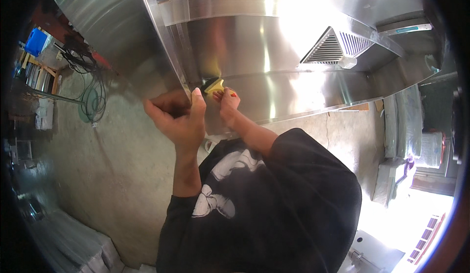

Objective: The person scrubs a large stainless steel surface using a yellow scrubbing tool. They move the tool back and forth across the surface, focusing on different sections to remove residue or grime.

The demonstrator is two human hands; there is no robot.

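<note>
In my right hand [227,102] is a yellow hand tool [214,86] with a wide dark edge, and a bit of red shows by my fingers. Whether that edge is bristle or blade I cannot tell. It lies against the inner face of a shiny stainless steel hood [230,43], close to the corner by an upright steel panel [122,33]. My left hand [178,121] is closed at the lower end of that panel's edge, with the thumb on one side and the curled fingers on the other.
A slatted vent piece [338,45] sits inside the hood to the right. Coiled cables and a green hose [89,104] hang at the left, near a blue bin [35,41]. Concrete floor [107,175] spreads below. Wrapped panels [406,126] stand at the right, and a grey-covered object [73,243] lies lower left.
</note>
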